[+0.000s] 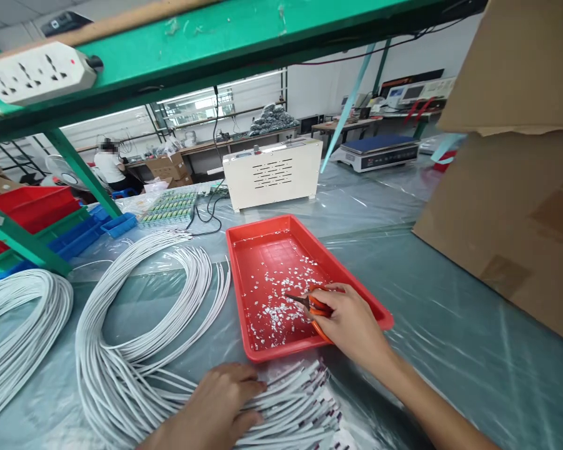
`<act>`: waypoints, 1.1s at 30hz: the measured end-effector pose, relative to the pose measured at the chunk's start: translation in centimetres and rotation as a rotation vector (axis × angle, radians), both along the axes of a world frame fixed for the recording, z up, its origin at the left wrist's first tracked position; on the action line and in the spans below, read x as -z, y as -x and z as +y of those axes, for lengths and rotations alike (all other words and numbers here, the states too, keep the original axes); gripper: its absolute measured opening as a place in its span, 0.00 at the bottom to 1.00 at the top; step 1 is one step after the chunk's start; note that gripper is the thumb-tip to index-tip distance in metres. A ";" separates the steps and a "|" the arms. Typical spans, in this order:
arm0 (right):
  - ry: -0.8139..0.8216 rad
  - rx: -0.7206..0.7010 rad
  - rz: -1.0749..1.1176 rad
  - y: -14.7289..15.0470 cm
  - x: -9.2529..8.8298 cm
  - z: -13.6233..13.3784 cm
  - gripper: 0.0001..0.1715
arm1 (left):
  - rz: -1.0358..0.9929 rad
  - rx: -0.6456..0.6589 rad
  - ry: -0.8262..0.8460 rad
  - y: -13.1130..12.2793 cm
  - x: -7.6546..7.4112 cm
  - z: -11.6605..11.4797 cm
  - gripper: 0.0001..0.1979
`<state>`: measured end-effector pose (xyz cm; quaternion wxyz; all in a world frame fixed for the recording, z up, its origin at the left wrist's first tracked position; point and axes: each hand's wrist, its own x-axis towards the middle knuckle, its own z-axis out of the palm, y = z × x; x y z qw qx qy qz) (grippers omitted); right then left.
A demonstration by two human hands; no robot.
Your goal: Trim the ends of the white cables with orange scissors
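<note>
No print legible anywhere. Power strip (pixel 37 72), white cabinet (pixel 272 172), cardboard box (pixel 510 206): faces show nothing readable. Scale (pixel 379 155) panel markings too small to make out.

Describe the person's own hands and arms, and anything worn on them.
Both are bare. The left hand and right hand show no gloves, rings or watch. The right forearm is uncovered to the picture's edge, no sleeve in view; the left is cut off near the wrist.
</note>
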<state>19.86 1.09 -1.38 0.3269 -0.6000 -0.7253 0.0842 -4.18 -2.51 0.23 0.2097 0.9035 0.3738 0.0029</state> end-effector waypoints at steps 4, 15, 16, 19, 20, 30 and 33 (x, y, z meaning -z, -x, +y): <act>0.016 -0.010 -0.014 0.1 0.0 0.0 0.11 | 0.015 -0.165 0.138 1.4 -1.4 2.2 0.12; 0.036 -0.021 -0.023 0.3 -0.3 -0.1 0.11 | 0.548 -0.572 -0.424 2.8 2.6 9.6 0.30; 0.036 -0.021 -0.023 0.3 -0.3 -0.1 0.11 | 0.568 -0.582 -0.435 2.6 2.9 10.1 0.29; 0.029 -0.016 -0.022 0.3 -0.2 -0.1 0.11 | 0.610 -0.609 -0.458 2.2 3.3 11.4 0.19; 0.026 -0.016 -0.022 0.3 -0.2 -0.1 0.11 | 0.618 -0.616 -0.458 2.1 3.4 11.9 0.17; -0.009 -0.025 -0.028 0.4 -0.4 -0.1 0.13 | 0.645 -0.659 -0.320 1.5 2.5 14.6 0.14; -0.010 -0.024 -0.032 0.5 -0.6 -0.3 0.13 | 0.611 -0.702 -0.285 1.2 2.6 14.7 0.15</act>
